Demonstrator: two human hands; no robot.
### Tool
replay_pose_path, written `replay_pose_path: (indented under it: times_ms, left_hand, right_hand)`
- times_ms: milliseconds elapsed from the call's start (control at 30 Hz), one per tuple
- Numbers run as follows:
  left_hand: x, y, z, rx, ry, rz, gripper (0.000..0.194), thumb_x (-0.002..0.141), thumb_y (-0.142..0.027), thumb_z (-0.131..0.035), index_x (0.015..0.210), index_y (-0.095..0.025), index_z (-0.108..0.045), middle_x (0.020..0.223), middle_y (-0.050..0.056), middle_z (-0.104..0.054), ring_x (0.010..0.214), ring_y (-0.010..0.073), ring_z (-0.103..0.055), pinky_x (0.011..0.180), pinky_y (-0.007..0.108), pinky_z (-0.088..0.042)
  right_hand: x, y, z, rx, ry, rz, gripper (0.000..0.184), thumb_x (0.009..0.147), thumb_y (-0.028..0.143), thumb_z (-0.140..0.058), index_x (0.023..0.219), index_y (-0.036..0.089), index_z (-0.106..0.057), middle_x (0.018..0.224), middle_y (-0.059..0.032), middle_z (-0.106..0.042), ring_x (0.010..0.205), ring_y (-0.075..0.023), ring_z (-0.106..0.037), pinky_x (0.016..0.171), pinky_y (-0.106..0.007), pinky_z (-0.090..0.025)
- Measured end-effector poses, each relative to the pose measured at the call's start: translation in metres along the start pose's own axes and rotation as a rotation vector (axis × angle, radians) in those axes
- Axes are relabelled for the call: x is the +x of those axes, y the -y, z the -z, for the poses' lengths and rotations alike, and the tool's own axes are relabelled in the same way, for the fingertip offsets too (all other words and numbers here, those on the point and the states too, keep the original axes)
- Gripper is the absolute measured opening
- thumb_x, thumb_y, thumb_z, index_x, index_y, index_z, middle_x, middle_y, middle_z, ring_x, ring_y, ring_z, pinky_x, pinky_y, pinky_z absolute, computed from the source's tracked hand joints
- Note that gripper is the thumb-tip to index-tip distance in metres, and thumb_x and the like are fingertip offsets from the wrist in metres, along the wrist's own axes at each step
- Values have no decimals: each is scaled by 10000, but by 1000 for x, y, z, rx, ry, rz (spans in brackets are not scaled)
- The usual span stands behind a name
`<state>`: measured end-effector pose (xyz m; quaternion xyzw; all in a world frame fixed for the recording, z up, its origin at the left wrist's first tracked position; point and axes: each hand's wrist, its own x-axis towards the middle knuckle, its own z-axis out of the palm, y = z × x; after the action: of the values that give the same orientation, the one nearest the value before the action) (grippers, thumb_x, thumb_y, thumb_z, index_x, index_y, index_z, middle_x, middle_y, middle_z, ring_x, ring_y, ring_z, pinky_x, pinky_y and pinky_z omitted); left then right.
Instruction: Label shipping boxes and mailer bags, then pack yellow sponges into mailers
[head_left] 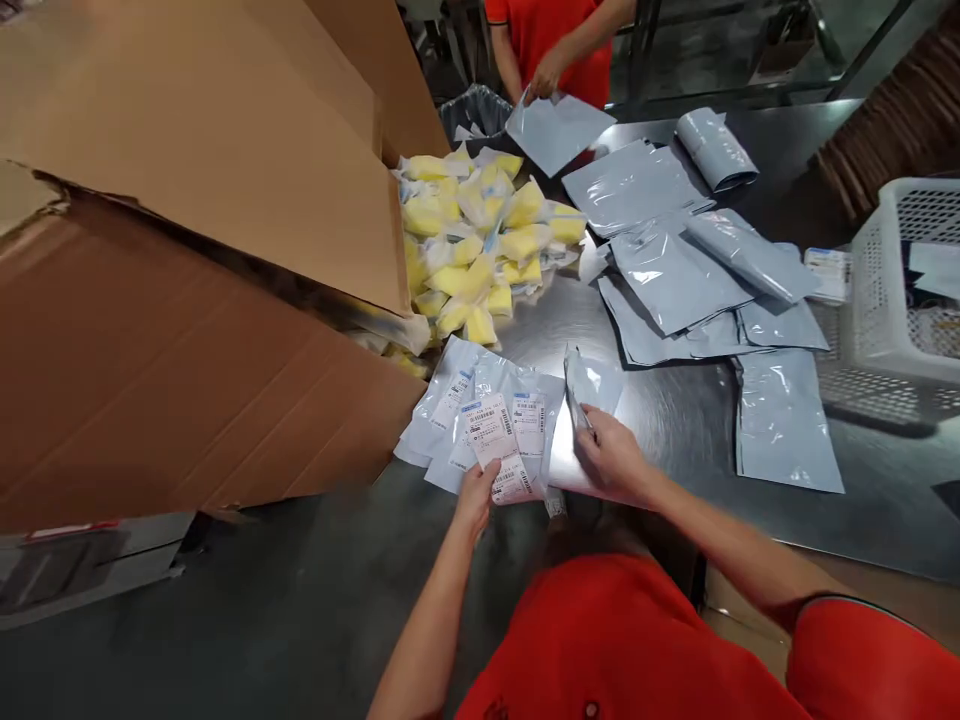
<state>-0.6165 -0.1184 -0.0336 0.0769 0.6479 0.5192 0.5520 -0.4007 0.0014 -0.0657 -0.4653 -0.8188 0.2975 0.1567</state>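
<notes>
My left hand (476,500) rests at the near edge of a pile of white barcode labels (491,425), its fingers gripping the lower labels. Those labels lie on pale grey-blue plastic mailer bags (435,430) on the steel table (675,500). My right hand (611,455) pinches the folded edge of a grey mailer bag (592,385), which stands partly raised. Just beyond the labels lies a heap of yellow sponges in clear plastic bags (472,235).
A large open cardboard box (187,330) fills the left side. Several flat grey mailers (675,275) lie at right, near a white plastic crate (907,300). At the far end, a co-worker's hand (547,75) holds another mailer beside a bin.
</notes>
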Motion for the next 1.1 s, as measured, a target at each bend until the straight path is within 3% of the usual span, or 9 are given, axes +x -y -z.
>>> replay_pose_path:
  times_ms: [200,300,433,567,667,733,833,933,1100]
  left_hand:
    - [-44,-6,23,30,-222,-121,549,561,-483,-853,948,-113,-733,887,112,-763,822,255,-699,754,347,-549]
    - [-80,-3,32,292,-235,-32,489,616,-522,-800,879,-114,-746,785,87,-750,687,229,-659,611,303,-505]
    - [-113,9,23,565,-73,29,398,709,-510,-721,766,-117,-747,699,52,-712,641,194,-598,594,267,-440]
    - [-123,12,10,570,70,56,345,761,-446,-694,900,-137,-760,884,65,-745,815,231,-644,737,283,-476]
    - [-123,0,1,471,117,17,575,694,-294,-778,1252,-221,-659,1303,78,-644,1153,265,-595,919,276,-458]
    - [-118,-9,-8,439,79,-36,691,653,-237,-799,1317,-253,-610,1391,75,-580,1235,269,-547,941,266,-450]
    - [-104,-13,-26,485,51,-70,313,704,-288,-728,998,-181,-736,986,72,-727,914,229,-643,765,257,-476]
    - [-90,-5,-36,576,40,-71,208,705,-342,-691,626,-158,-634,594,-8,-583,603,141,-510,593,231,-392]
    - [-78,9,-19,686,124,-22,236,669,-368,-723,656,-149,-635,614,-17,-560,618,136,-474,567,222,-339]
  right_hand:
    - [-10,55,-47,128,225,251,265,872,257,-573,1053,90,-672,1333,-213,-575,1316,-326,-479,1124,-478,-395]
    - [-1,57,-27,345,259,163,332,862,338,-609,1135,154,-644,1321,-166,-590,1267,-304,-523,1067,-485,-440]
    - [10,59,21,762,390,103,559,835,370,-620,1361,241,-483,1273,-80,-616,1125,-214,-604,878,-339,-528]
    - [4,61,39,636,612,171,164,793,334,-644,888,201,-650,814,1,-665,750,-148,-598,656,-240,-459]
    - [-16,59,37,613,561,112,228,858,353,-562,701,188,-574,643,29,-569,632,-115,-504,579,-214,-389]
    - [-32,59,35,656,562,115,308,885,406,-543,669,185,-545,617,32,-542,616,-110,-483,566,-212,-373]
    - [-51,62,35,635,505,147,354,910,461,-520,693,188,-576,638,13,-569,618,-123,-495,574,-233,-372]
    - [-63,63,31,554,358,119,323,913,476,-514,801,202,-643,712,-14,-613,634,-138,-515,583,-252,-383]
    - [-53,30,18,538,218,31,301,897,460,-505,772,214,-625,694,-4,-587,641,-145,-516,600,-260,-402]
